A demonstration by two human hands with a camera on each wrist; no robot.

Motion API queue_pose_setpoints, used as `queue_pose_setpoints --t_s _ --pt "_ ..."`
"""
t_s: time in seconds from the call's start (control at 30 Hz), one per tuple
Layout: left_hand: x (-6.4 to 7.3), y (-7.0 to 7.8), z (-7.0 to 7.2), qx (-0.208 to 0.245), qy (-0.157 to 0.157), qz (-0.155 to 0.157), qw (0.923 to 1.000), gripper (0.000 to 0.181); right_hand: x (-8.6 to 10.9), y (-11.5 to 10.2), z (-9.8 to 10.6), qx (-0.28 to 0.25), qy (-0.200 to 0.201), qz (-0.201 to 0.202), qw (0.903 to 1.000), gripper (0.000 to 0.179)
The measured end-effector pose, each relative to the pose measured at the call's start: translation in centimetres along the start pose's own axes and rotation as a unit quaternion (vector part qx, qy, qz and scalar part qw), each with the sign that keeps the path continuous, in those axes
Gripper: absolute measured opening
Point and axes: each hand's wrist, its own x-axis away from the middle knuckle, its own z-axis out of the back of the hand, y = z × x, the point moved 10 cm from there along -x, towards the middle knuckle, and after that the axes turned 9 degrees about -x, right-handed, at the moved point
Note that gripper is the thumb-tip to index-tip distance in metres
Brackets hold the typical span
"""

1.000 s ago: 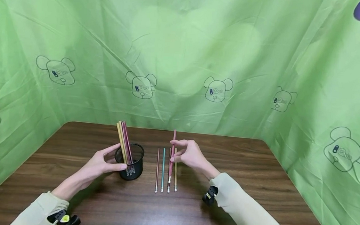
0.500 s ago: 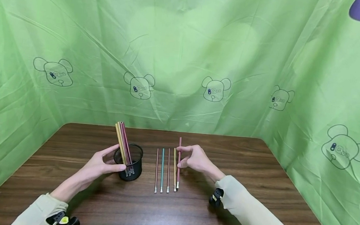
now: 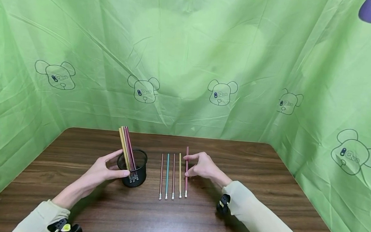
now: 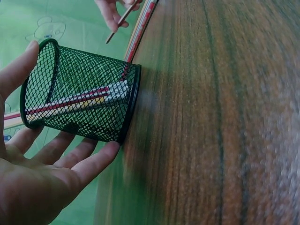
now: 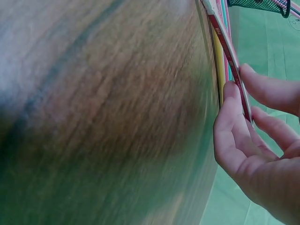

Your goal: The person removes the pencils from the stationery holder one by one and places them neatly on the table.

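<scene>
My left hand (image 3: pixel 102 170) grips a black mesh pencil cup (image 3: pixel 141 175), thumb on one side and fingers on the other. Inside the cup several pencils (image 3: pixel 126 146), yellow and dark red, lean left with their eraser ends down. To the right, my right hand (image 3: pixel 204 166) pinches a red pencil (image 3: pixel 186 185) between thumb and fingers. In the right wrist view this red pencil (image 5: pixel 227 47) slants up from the tabletop. Left of it lies a row of pencils: a dark red one (image 3: pixel 161 175), a teal one (image 3: pixel 167 176), another reddish one (image 3: pixel 173 176) and a yellow one (image 3: pixel 180 175).
The brown wooden table (image 3: pixel 117 212) carries the cup and the row, whose pencils lie roughly parallel with erasers toward me. A green cloth (image 3: pixel 183 58) with bear drawings hangs behind the table and along both sides.
My right hand has carried the red pencil rightward over the row and lowered it to the right of the yellow pencil. The left hand and cup have stayed in place.
</scene>
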Motion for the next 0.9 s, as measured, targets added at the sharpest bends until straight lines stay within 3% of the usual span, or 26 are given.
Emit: queue_pose_setpoints --t_s 0.23,0.47,0.9 --pt "0.0 -0.1 -0.1 -0.001 -0.004 0.006 1.0000 0.099 -0.3 0.3 -0.1 0.004 -0.004 -0.009 0.9999 0.063" --pt "0.0 -0.1 0.0 -0.003 -0.002 0.007 1.0000 0.099 -0.2 1.1 -1.0 -0.095 -0.034 -0.056 0.9933 0.063" --pt "0.0 -0.1 0.0 -0.007 -0.003 0.008 0.9999 0.099 -0.3 0.8 -1.2 -0.076 -0.052 -0.045 0.9947 0.060"
